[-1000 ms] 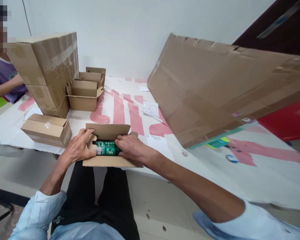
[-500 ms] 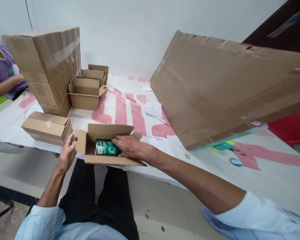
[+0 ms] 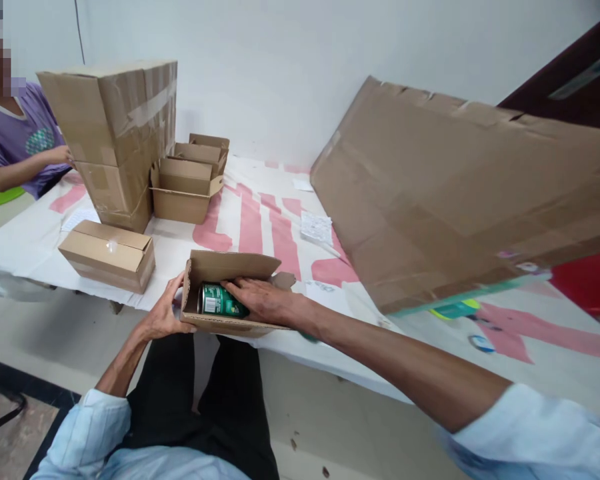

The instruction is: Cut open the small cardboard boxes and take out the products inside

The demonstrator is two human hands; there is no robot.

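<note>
An open cardboard box (image 3: 240, 327) stands at the table's front edge, tilted slightly, its long flaps up. Inside lies a green metal can (image 3: 221, 300) on its side, its barcode towards me. My left hand (image 3: 166, 312) grips the box's left end, thumb at the upper edge and fingers along the lower front corner. My right hand (image 3: 263, 300) reaches into the box from the right, its fingers laid over the can's right part and covering it. Whatever lies under that palm is hidden.
Left of it is a taped closed box (image 3: 107, 257). Behind stand a stack of taped cartons (image 3: 125, 133) and several open boxes (image 3: 183, 203). A large cardboard sheet (image 3: 455, 193) leans at the right, with a tape roll (image 3: 481, 343) nearby. A person in purple (image 3: 27, 143) sits far left.
My left hand has gone from the box's left end flap to a grip around that end, and the flap now stands up. My right hand remains on the can. The view has shifted slightly.
</note>
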